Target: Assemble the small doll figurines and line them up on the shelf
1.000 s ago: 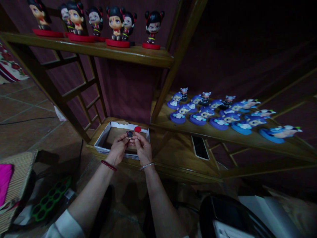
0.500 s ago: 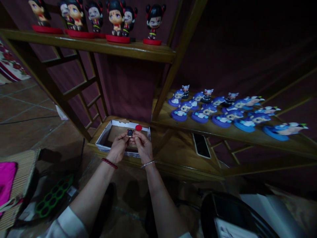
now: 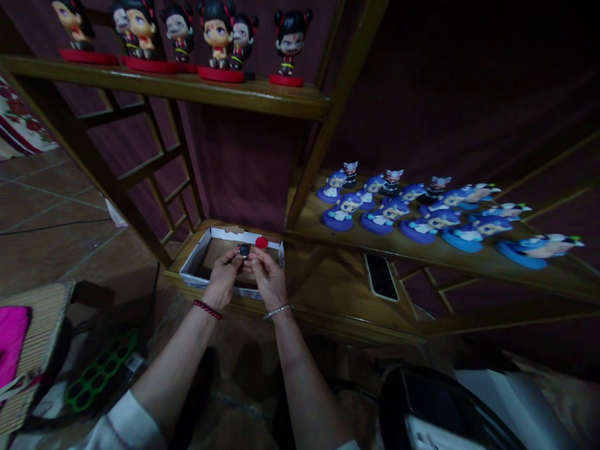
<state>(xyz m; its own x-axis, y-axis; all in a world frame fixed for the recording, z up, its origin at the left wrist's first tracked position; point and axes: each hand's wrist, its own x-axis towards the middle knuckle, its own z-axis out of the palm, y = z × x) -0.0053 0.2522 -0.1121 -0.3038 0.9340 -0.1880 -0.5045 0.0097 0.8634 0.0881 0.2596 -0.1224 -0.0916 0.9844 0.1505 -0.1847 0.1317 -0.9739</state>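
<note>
Between the fingertips of my left hand (image 3: 223, 275) and my right hand (image 3: 267, 274) is a small black-haired figurine (image 3: 244, 251). Both hands are closed on it, and its lower part is hidden by fingers. They hold it above an open cardboard box (image 3: 197, 257) with white walls and a brown bottom. Inside the box, at its back right, a round red base (image 3: 261, 242) shows just beyond my right fingers. A red bead bracelet circles my left wrist, a silver one my right.
Black-haired figurines on red bases line the upper wooden shelf (image 3: 262, 99). Rows of blue-haired figurines (image 3: 344, 209) stand on the right shelf. A phone (image 3: 381, 276) lies below them. A green tray with round holes (image 3: 100, 375) is at lower left, near a bamboo-topped surface (image 3: 47, 325).
The figurine has turned slightly in my fingers, and its face shows less clearly. My right fingers have shifted a little; both hands still hold it over the box.
</note>
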